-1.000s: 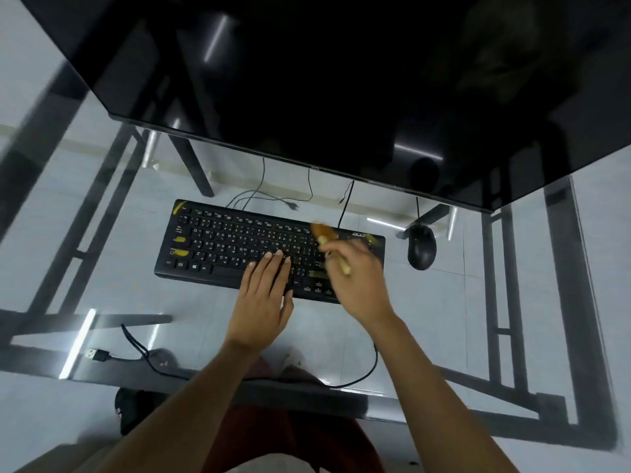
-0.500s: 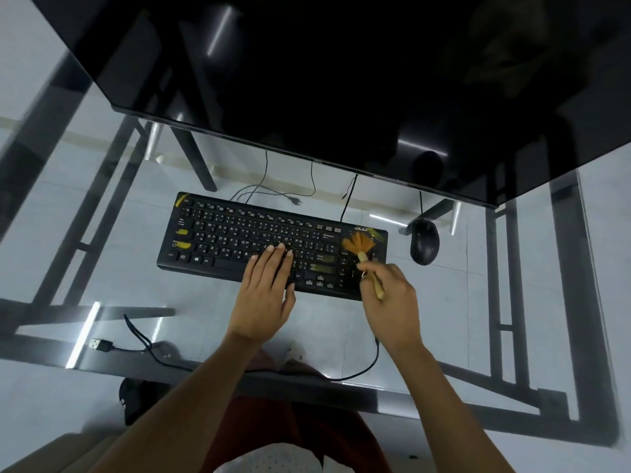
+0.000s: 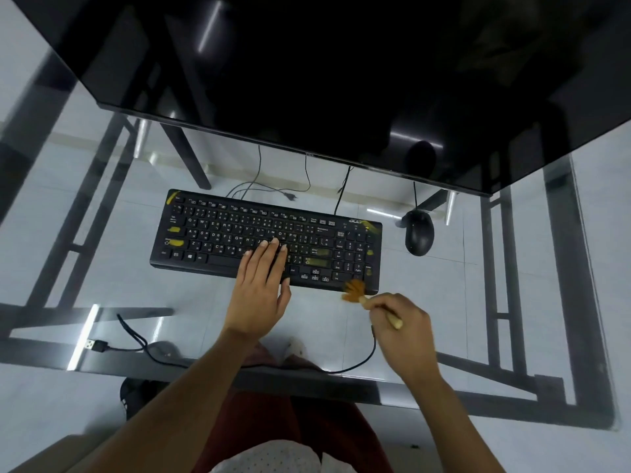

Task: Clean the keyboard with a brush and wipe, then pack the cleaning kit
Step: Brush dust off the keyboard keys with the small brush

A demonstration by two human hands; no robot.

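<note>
One keyboard (image 3: 266,238), one brush (image 3: 362,297), one mouse (image 3: 419,236)

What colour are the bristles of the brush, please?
Orange-brown bristles on the brush, seen in the head view.

The brush (image 3: 362,297) sits in the right grip (image 3: 397,314), bristles at the keyboard's (image 3: 239,233) near right corner. The keyboard lies on the counter (image 3: 444,302), ahead and left of the grip. The left hand (image 3: 261,285) rests on its keys, left of the grip. The mouse (image 3: 419,237) lies ahead, the monitor (image 3: 307,80) beyond it.
</note>
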